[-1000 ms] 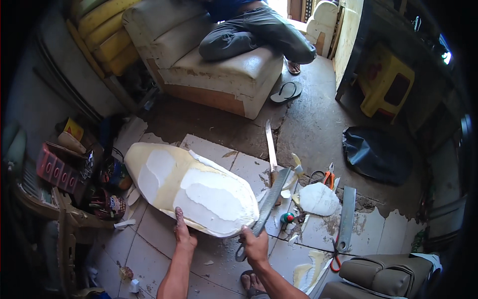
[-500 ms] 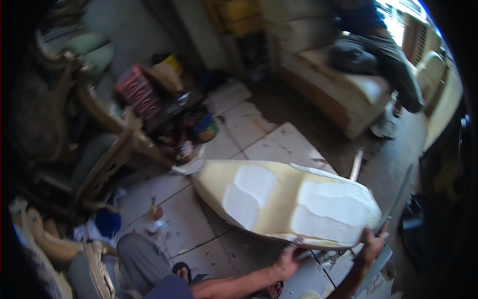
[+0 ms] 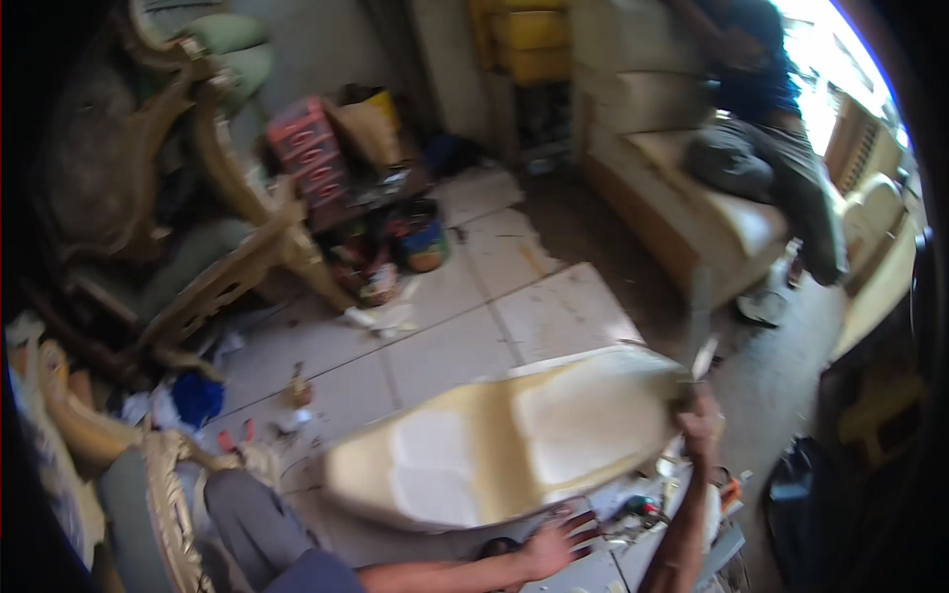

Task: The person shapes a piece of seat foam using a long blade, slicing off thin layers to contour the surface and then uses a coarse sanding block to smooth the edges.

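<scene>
A long motorcycle seat foam (image 3: 504, 445), cream-yellow with two large white patches on top, lies slanting in front of me. My right hand (image 3: 702, 425) is closed at its far right end, gripping a long knife (image 3: 701, 301). The blade points up and away and is smeared by motion, and the fingers hide the handle. My left hand (image 3: 561, 547) is beside the seat's near edge, with its fingers spread and nothing in them. Whether it touches the foam I cannot tell.
Carved wooden chair frames (image 3: 232, 287) stand at the left. A red box (image 3: 308, 148) and a paint-smeared bucket (image 3: 419, 237) are farther back. A person (image 3: 761, 148) sits on a beige sofa (image 3: 682, 188). Scraps and tools (image 3: 643, 509) lie near my right forearm.
My right hand has moved left and away from me, swinging the knife from slanting right to nearly straight ahead. The seat appears lower in view. My left hand has left its edge, fingers spread.
</scene>
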Demonstrator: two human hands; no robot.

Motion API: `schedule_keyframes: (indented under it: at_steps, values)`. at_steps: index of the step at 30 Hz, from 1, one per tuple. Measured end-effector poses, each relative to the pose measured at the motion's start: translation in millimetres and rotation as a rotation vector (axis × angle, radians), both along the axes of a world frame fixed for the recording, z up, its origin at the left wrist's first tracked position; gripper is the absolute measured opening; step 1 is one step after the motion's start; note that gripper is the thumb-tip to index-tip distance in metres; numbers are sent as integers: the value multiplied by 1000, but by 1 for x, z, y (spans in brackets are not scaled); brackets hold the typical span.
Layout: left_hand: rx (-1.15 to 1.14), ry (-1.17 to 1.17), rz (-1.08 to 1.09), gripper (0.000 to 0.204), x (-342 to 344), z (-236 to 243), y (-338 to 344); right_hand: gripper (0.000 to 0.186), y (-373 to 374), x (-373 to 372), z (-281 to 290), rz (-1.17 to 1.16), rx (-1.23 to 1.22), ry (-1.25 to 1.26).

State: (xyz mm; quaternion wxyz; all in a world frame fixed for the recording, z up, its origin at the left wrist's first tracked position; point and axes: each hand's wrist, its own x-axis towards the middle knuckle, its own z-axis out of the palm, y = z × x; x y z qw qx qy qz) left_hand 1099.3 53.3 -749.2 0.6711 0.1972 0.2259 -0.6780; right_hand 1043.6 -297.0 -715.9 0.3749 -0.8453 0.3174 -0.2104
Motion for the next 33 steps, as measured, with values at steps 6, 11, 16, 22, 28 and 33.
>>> schedule_keyframes:
  at_steps: [6, 11, 16, 22, 28, 33]
  values:
    - [190, -1673, -429, 22, 61, 36, 32, 67, 146, 65, -69, -58, 568, -188]
    - [255, -2744, -288, 39, 168, 28, -42, 60, 193, 68, -41, -462, 458, -62]
    - [327, -2782, -305, 41, 163, 16, -33, 46, 207, 106, -27, -252, 238, -27]
    - [374, -2806, -292, 51, 167, 16, -33, 35, 304, 55, -29, -276, -5, -115]
    - [260, -2674, -373, 49, 165, 11, -46, 41, 249, 63, -36, -208, 111, 169]
    - [327, -2760, -304, 48, 171, 15, -43, 45, 251, 77, -15, -238, 274, 49]
